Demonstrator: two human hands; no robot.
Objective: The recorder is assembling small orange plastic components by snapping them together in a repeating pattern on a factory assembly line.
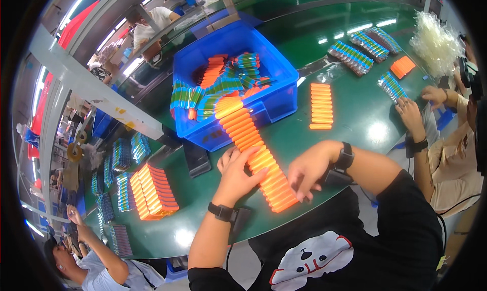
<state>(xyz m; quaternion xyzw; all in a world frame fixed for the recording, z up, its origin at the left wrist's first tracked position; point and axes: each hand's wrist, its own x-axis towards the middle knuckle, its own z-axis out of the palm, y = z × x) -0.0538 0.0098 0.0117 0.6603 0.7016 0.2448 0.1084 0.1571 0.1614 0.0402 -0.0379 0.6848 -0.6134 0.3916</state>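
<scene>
A long row of orange tube-shaped pieces [267,166], laid side by side, runs from the blue bin [276,67] down toward the table's near edge. My left hand [237,170] lies against the row's left side, thumb and forefinger spread over its top. At the near end, on the right side, my right hand [310,172] hangs with loosely bent fingers apart and fingertips close to the last pieces; nothing shows in its grasp. Inside the bin are loose orange pieces and packs [223,85] with blue and green wrapping. A shorter orange row [321,106] lies right of the bin.
Left of my arm stands a stacked orange block [153,192], with several wrapped packs [122,154] behind it. More packs [351,57] and clear plastic film [436,37] lie at the far right. Co-workers sit on both sides; one's hands [412,116] touch a pack. A grey post [101,95] rises at left.
</scene>
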